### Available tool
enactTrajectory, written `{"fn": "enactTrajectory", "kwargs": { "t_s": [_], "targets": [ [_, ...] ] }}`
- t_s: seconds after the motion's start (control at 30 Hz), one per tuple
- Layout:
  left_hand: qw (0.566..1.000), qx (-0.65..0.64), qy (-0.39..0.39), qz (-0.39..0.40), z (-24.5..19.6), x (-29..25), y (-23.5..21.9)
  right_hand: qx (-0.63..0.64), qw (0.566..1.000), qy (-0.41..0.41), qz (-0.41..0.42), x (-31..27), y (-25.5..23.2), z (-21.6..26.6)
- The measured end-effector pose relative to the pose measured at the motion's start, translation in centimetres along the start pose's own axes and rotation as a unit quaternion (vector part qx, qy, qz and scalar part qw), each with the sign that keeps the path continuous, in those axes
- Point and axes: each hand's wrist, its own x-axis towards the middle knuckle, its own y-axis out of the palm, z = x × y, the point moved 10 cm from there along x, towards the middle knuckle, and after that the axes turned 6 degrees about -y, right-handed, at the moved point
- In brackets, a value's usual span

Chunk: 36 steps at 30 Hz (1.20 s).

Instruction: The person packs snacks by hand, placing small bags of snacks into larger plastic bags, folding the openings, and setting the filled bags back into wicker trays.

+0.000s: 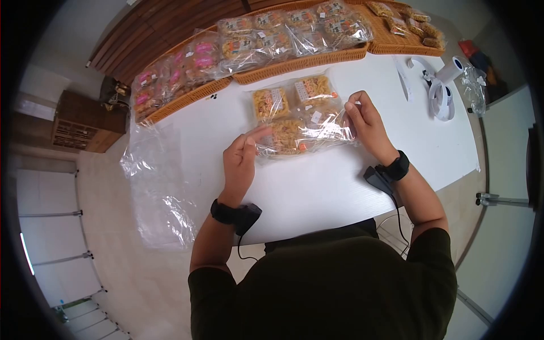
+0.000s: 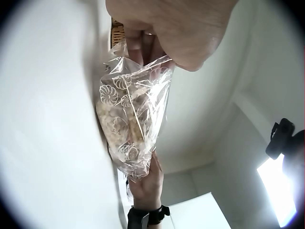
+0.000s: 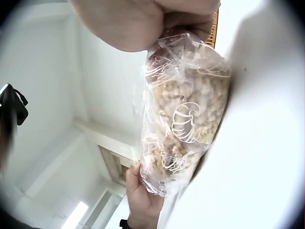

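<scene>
A clear plastic bag [image 1: 320, 117] of yellow snack packs lies on the white table in front of me. White shell-like prints show on the bag [image 2: 133, 114] in the left wrist view. Several packs show through the film, two at the back with printed labels. My left hand [image 1: 238, 164] holds the bag's near left corner, its index finger lying along the film. At the right edge, my right hand [image 1: 371, 127] pinches the film between thumb and fingers. From the right wrist, the snack-filled bag [image 3: 190, 114] stretches between both hands, its film wrinkled; some fingertips are hidden.
Wicker baskets [image 1: 300, 59] with bagged snacks line the table's far edge, and a wicker tray [image 1: 391, 44] holds more packets. To the right are a white paper roll [image 1: 449, 69] and loose strips. Loose clear plastic bags [image 1: 158, 192] hang over the left edge.
</scene>
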Motion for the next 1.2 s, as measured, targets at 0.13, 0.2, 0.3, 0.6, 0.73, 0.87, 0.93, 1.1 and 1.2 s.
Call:
{"fn": "enactTrajectory", "kwargs": {
  "t_s": [0.13, 0.2, 0.3, 0.6, 0.73, 0.87, 0.93, 1.1, 1.2],
  "targets": [
    [0.991, -0.115, -0.065, -0.024, 1.5, -0.4, -0.1, -0.01, 0.999, 0.05, -0.002, -0.1, -0.1, -0.8],
    [0.986, -0.143, -0.078, -0.044, 2.0, -0.4, -0.1, -0.017, 0.998, 0.06, -0.009, -0.1, -0.2, -1.1],
    [0.98, -0.163, -0.08, -0.077, 2.9, -0.4, -0.5, -0.026, 0.997, 0.071, -0.016, -0.1, -0.5, -1.7],
    [0.996, -0.031, -0.069, -0.046, 4.8, 0.4, -0.1, -0.025, 0.996, 0.08, -0.034, -0.2, -0.3, -2.9],
    [0.982, 0.069, -0.114, -0.135, 2.5, -0.1, -1.2, -0.102, 0.987, 0.12, -0.03, -0.5, -0.9, -2.2],
    [0.881, 0.359, 0.182, -0.249, -9.2, -2.0, -0.3, -0.197, 0.979, 0.042, -0.041, -0.3, -2.5, -0.5],
    [0.829, 0.45, 0.325, -0.066, -10.8, -3.4, 5.2, -0.322, 0.934, -0.102, -0.117, -0.5, -3.8, 3.9],
    [0.843, 0.468, 0.255, 0.075, -6.8, -1.9, 10.1, -0.396, 0.853, -0.34, 0.003, -2.8, 4.8, 11.7],
    [0.859, 0.452, 0.223, 0.09, -6.1, -1.0, 10.0, -0.46, 0.827, -0.317, 0.069, -1.8, 8.1, 8.0]
  ]
}}
